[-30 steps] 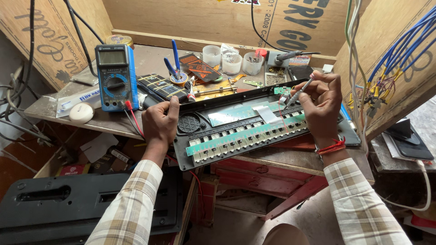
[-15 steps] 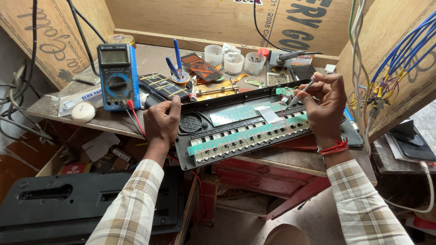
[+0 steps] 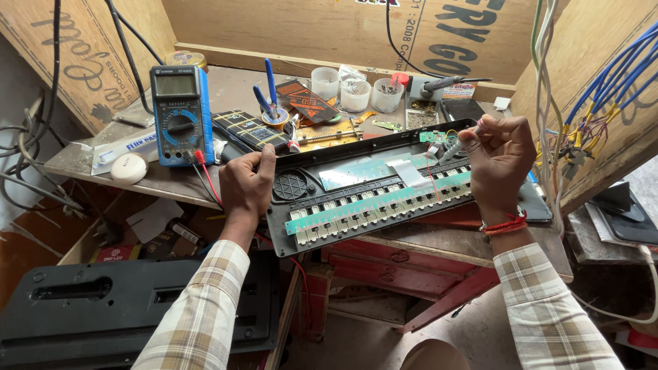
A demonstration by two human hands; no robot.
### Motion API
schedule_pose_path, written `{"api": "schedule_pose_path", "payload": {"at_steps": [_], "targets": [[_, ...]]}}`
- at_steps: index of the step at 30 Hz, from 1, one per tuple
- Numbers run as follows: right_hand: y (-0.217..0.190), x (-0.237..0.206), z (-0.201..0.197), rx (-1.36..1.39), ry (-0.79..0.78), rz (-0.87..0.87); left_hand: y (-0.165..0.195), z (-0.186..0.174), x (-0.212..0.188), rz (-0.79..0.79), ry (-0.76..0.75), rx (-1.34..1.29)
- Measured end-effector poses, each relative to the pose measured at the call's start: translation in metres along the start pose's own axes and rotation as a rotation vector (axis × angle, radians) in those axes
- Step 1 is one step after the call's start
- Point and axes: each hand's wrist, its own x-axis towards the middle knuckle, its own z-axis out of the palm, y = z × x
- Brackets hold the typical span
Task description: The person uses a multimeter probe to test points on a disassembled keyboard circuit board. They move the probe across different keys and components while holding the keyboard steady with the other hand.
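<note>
An opened black electronic keyboard chassis [image 3: 370,195] lies tilted across the bench, its green circuit strips and a round speaker grille showing. My left hand [image 3: 247,185] grips the chassis's left end, thumb over the top edge. My right hand [image 3: 499,161] is over the right end and pinches a thin grey pen-shaped tool [image 3: 460,142], its tip down at a small green board with red wires [image 3: 433,137].
A blue multimeter [image 3: 179,113] with red and black leads stands at the left, next to a white round disc [image 3: 128,166]. Blue-handled pliers [image 3: 269,92], small plastic cups [image 3: 355,90] and loose boards clutter the back. Blue wires [image 3: 603,96] hang at right. A black keyboard cover [image 3: 103,308] rests lower left.
My right hand has shifted slightly left and curled tighter on the tool, bringing its tip down toward the small board. My left hand stays on the chassis.
</note>
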Motion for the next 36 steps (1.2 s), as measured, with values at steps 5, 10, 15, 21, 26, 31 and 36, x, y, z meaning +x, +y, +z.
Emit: {"api": "schedule_pose_path", "payload": {"at_steps": [5, 10, 15, 21, 26, 31, 36], "targets": [[-0.006, 0.000, 0.001, 0.097, -0.039, 0.065, 0.000, -0.001, 0.000, -0.008, -0.004, 0.002], [-0.015, -0.002, 0.003, 0.068, -0.113, 0.018, 0.001, 0.000, 0.000, -0.027, 0.000, 0.005], [-0.015, 0.001, 0.006, -0.092, -0.095, 0.064, 0.001, 0.000, 0.000, -0.032, -0.003, 0.007], [-0.012, 0.005, 0.005, -0.073, -0.119, 0.087, -0.001, 0.000, 0.001, 0.013, 0.017, 0.010], [-0.017, 0.006, 0.005, 0.025, -0.156, 0.192, -0.001, 0.001, 0.001, -0.036, -0.007, 0.023], [-0.021, 0.001, 0.006, 0.037, -0.170, 0.081, -0.001, 0.001, 0.000, -0.026, 0.005, 0.009], [-0.017, 0.002, 0.007, -0.192, -0.081, 0.073, -0.002, 0.001, 0.001, -0.004, 0.010, 0.014]]}}
